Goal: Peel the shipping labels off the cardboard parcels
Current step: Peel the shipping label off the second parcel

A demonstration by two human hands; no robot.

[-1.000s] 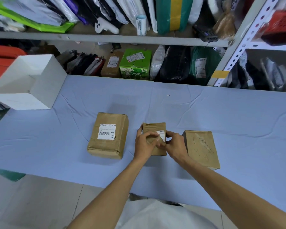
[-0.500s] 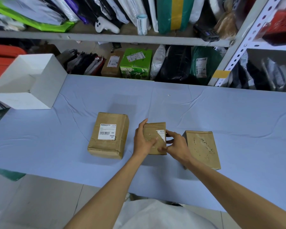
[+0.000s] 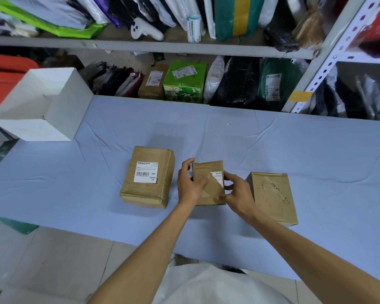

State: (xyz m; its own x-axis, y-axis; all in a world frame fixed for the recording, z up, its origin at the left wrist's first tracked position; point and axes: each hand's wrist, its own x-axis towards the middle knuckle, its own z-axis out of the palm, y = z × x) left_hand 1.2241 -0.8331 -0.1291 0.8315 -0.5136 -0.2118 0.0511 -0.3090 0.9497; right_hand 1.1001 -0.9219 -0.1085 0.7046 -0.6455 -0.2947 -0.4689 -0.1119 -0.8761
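Blue cloth covers the work table (image 3: 272, 145), and stocked shelving (image 3: 154, 48) runs along its far side. On the cloth, near centre, lies the middle parcel (image 3: 206, 168), its long axis running away from the person.

Its label (image 3: 219, 174) shows white only at the far right of the top face. A brownish strip runs diagonally from there toward the near right corner; it cannot be told whether this is the label folded back or tape.

The left hand (image 3: 188, 186) holds the parcel from its left side, with fingers curled at the far left edge and the thumb lying across the top. The right hand (image 3: 239, 194) grips the right edge, its thumb tip at the near end of the strip. No pinch on the label itself can be confirmed.

Judgement: the right hand is nearer the label, which lies just left of and beyond its fingers. A pull toward the near left, along the diagonal, looks the likely line.

Room to move:
- The left parcel (image 3: 148, 178), its label (image 3: 145, 172) intact, stands just beside the left hand.
- The right parcel (image 3: 272, 196), its top torn bare, stands just beside the right wrist.
- Open cloth lies beyond the parcels.
- The table edge is close on the near side.
- A white open box (image 3: 62, 110) stands well apart at far left
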